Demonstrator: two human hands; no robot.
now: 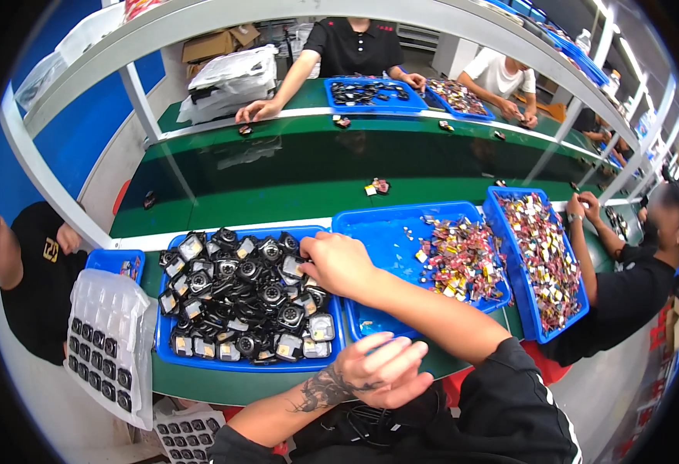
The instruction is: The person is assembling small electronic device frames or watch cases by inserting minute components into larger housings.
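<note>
1. Green counter; white frame arches above.
2. Blue tray holds black casings; right forearm crosses the neighbouring parts bin.
3. Right hand at the casings, left hand curled nearer: cannot tell whether either grip holds anything.

Passage is available above the green conveyor belt. Obstructions: right forearm across the middle blue tray; white shelf frame overhead.
</note>
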